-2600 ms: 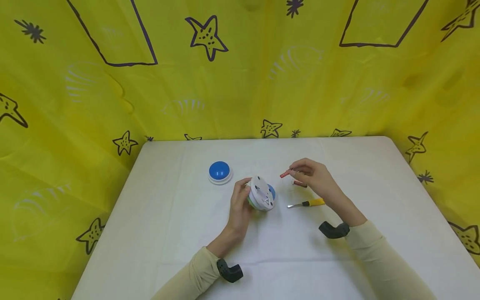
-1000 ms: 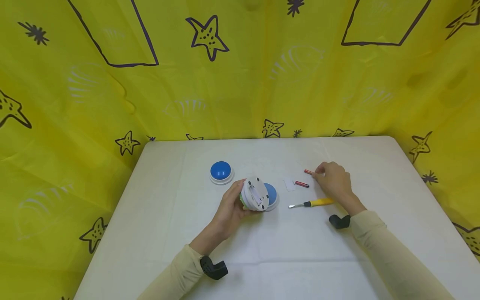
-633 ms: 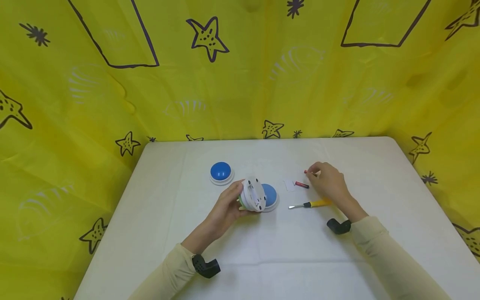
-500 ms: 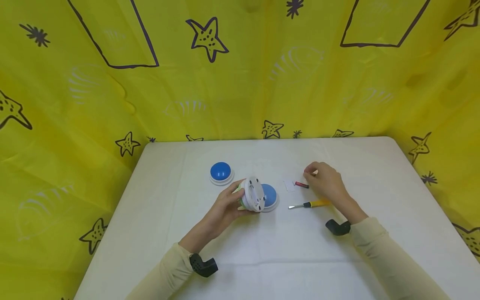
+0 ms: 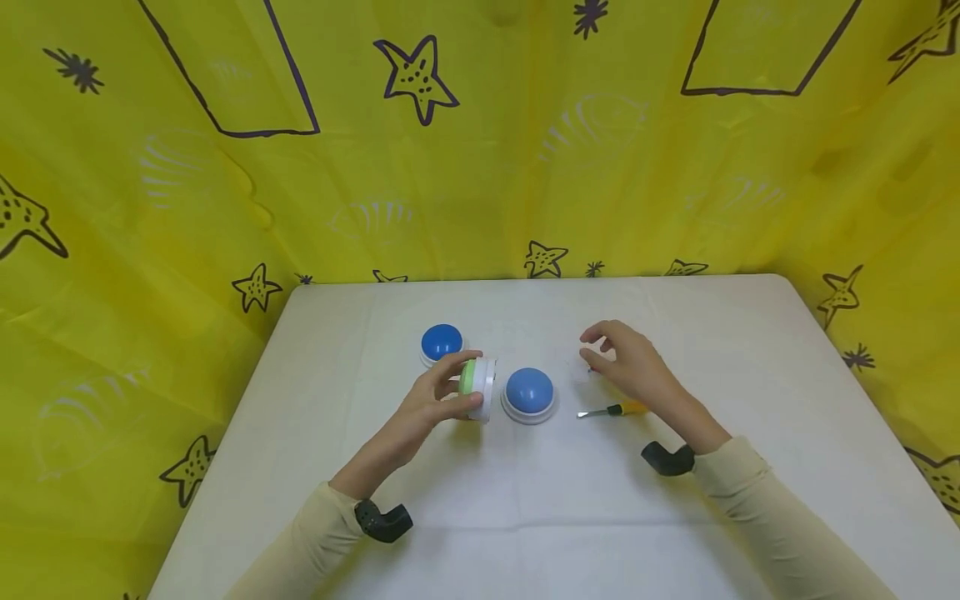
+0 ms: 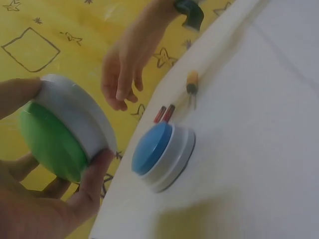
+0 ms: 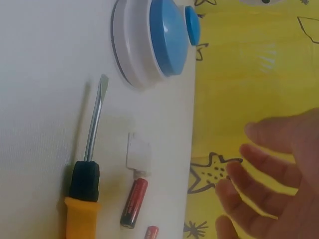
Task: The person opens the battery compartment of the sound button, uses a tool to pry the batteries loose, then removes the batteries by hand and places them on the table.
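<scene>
Starting on the L, your left hand (image 5: 415, 418) is gripping a green-and-white puck (image 5: 481, 383), thumb on the near side & fingers over the far side. Behind those fingers, a dark blue button (image 5: 441, 340) is sitting on the white table (image 5: 570, 500). The puck is hanging in the air, just L of the light blue button (image 5: 529, 390). It's prob. light, b/c one hand is managing it, & it's looking hard, stiff, smooth & maybe a bit slippery. It's prob. pretty tough, tho' a drop might be bad. Best spot for holding: the white rim, w/ thumb & fingers on opp. sides, not pushing the green top. You're keeping it up on its edge: green top pointing L to your palm, white bottom facing R. It's round, so no real long axis; its wide way is running abt. up & down. Going R, a flat white piece (image 7: 139, 153) is lying by a red battery (image 7: 134, 203), w/ another red battery (image 7: 151, 232) nearby. A yellow screwdriver (image 5: 615, 410) is lying closer to you, tip pointing L. Last, your right hand (image 5: 636, 360) is hovering, fingers loose, holding nothing.
</scene>
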`<state>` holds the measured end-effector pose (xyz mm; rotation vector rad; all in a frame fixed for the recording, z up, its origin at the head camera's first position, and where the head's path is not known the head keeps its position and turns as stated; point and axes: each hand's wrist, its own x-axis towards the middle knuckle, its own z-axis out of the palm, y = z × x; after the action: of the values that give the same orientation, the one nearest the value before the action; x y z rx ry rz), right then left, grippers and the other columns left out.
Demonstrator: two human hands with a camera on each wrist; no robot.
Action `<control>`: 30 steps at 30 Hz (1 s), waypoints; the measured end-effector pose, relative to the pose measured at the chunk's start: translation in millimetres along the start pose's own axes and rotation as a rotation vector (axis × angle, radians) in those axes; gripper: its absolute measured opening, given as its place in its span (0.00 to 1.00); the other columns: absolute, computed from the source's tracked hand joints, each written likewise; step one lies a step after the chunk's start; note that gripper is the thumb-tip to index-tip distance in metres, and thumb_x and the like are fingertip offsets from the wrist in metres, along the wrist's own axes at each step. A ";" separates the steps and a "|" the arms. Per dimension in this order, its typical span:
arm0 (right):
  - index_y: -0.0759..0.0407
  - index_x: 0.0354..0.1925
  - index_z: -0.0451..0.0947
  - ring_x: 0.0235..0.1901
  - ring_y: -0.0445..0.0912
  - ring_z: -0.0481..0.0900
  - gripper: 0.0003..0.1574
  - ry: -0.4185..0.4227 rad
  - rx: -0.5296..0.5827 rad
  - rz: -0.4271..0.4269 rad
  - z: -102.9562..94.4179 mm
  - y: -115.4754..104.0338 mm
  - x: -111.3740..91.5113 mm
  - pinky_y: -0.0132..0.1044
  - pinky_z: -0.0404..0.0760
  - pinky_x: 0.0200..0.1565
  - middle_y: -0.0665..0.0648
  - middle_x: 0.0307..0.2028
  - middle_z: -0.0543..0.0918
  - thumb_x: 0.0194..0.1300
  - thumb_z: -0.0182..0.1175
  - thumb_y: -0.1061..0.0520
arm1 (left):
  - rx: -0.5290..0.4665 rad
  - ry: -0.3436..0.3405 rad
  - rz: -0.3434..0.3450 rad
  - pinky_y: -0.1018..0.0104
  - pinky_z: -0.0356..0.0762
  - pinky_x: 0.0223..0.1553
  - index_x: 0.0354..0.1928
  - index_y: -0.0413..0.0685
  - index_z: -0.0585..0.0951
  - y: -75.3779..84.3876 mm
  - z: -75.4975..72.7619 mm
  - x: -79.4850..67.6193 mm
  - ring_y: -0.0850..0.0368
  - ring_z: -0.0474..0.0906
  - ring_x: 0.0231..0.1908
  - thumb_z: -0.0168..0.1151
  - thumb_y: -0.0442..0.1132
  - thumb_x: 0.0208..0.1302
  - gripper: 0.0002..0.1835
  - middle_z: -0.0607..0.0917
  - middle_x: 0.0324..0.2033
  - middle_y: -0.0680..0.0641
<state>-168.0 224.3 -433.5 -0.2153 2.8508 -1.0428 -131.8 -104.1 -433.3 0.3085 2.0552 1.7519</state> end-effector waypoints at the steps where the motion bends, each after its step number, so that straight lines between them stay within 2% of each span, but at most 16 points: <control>1: 0.61 0.62 0.76 0.59 0.62 0.76 0.22 -0.012 0.005 -0.024 1.6 -0.5 0.2 0.59 0.80 0.59 0.65 0.60 0.80 0.76 0.62 0.53 | 0.047 0.022 0.003 0.52 0.80 0.59 0.76 0.57 0.68 0.6 -1.3 -0.6 0.40 0.72 0.68 0.68 0.45 0.67 0.36 0.71 0.72 0.43; 5: 0.62 0.66 0.73 0.64 0.63 0.75 0.26 -0.078 0.036 -0.113 9.1 -2.0 -0.2 0.62 0.79 0.62 0.65 0.66 0.77 0.76 0.61 0.52 | 0.214 0.106 0.006 0.47 0.79 0.59 0.73 0.59 0.72 2.4 -4.4 -2.5 0.40 0.71 0.68 0.73 0.43 0.63 0.36 0.73 0.71 0.45; 9: 0.62 0.69 0.71 0.67 0.64 0.73 0.29 -0.139 0.049 -0.194 17.4 -3.5 -2.0 0.63 0.76 0.66 0.65 0.69 0.74 0.76 0.61 0.52 | 0.349 0.154 0.020 0.46 0.81 0.57 0.71 0.60 0.74 1.4 -3.9 -2.8 0.43 0.72 0.65 0.77 0.42 0.60 0.37 0.73 0.70 0.46; 14: 0.60 0.72 0.69 0.71 0.61 0.70 0.33 -0.182 0.025 -0.262 30.4 -5.0 -4.1 0.63 0.70 0.71 0.63 0.71 0.72 0.74 0.64 0.52 | 0.503 0.206 0.058 0.40 0.80 0.60 0.69 0.58 0.76 -3.5 -1.8 -4.3 0.43 0.71 0.66 0.80 0.43 0.56 0.37 0.73 0.70 0.44; 20: 0.58 0.73 0.67 0.74 0.58 0.68 0.37 -0.181 -0.012 -0.336 47.2 -7.2 -8.0 0.59 0.69 0.73 0.60 0.72 0.72 0.72 0.66 0.49 | 0.677 0.300 0.109 0.44 0.80 0.55 0.68 0.53 0.77 -11.5 -1.4 -8.0 0.43 0.73 0.59 0.81 0.46 0.54 0.38 0.76 0.62 0.40; 25: 0.54 0.75 0.66 0.72 0.54 0.71 0.39 -0.160 -0.104 -0.342 60.3 -10.3 -10.6 0.54 0.72 0.73 0.57 0.73 0.71 0.73 0.64 0.43 | 0.857 0.399 0.181 0.49 0.81 0.52 0.70 0.42 0.73 -22.2 -4.8 -10.3 0.40 0.73 0.56 0.81 0.47 0.54 0.43 0.77 0.60 0.36; 30: 0.52 0.76 0.65 0.71 0.55 0.72 0.40 -0.128 -0.207 -0.349 70.8 -11.1 -13.8 0.54 0.75 0.71 0.58 0.73 0.70 0.73 0.62 0.40 | 0.962 0.457 0.171 0.47 0.85 0.50 0.66 0.40 0.73 -27.9 -9.9 -12.7 0.38 0.74 0.56 0.81 0.48 0.54 0.41 0.78 0.59 0.35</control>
<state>-143.3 173.4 -479.5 -0.7899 2.8610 -0.7424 -122.1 -123.3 -457.3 0.3803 3.1848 0.8076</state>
